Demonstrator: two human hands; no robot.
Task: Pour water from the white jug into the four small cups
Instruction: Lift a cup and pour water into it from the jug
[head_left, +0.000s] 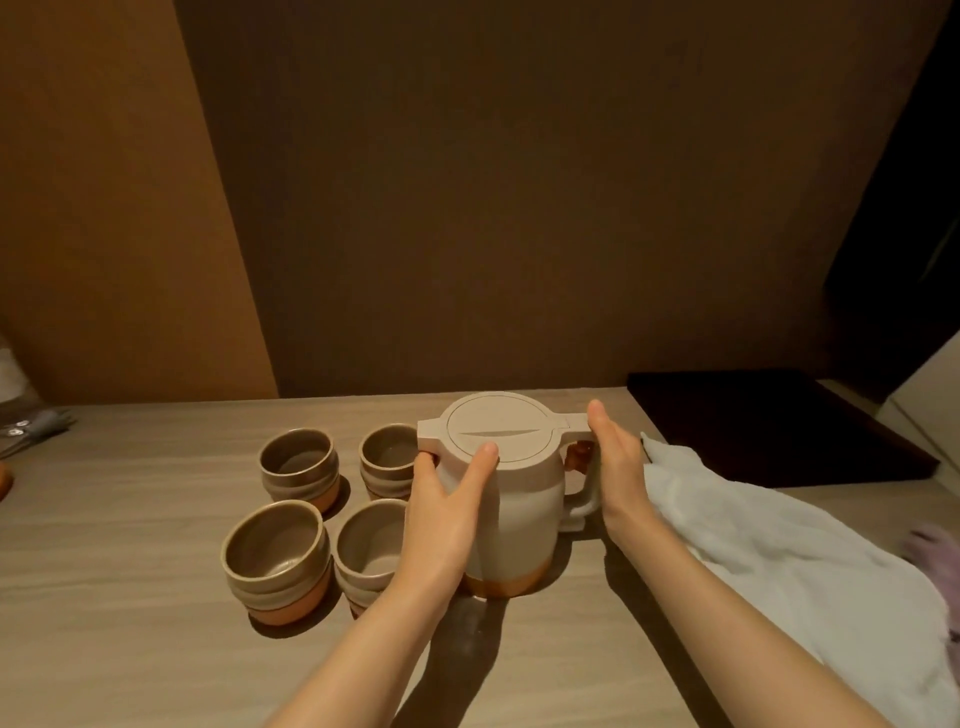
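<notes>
Leftmost, well clear of both hands, some blurred grey items (36, 423) lie at the desk (130, 597) edge, too unclear to name. Nearer in stand the four small cups: the near left cup (276, 561) and far left cup (300, 470) apart from the hands, then the near right cup (370, 553) partly hidden behind the left wrist and the far right cup (388, 460) just beyond the left fingertips. All four sit upright; whether they hold water I cannot tell. The left hand (449, 512) is spread open and pressed flat against the side of the white jug (519, 519), thumb up by the lid (498, 427). The jug stands upright on the desk between the two hands, lid on, spout toward the cups, orange band at its base. The right hand (615, 462) is wrapped round the jug's handle (584, 499), thumb resting on top. Just right of that hand a white cloth (779, 561) lies crumpled, touching the wrist, with a dark board (769, 426) beyond it
</notes>
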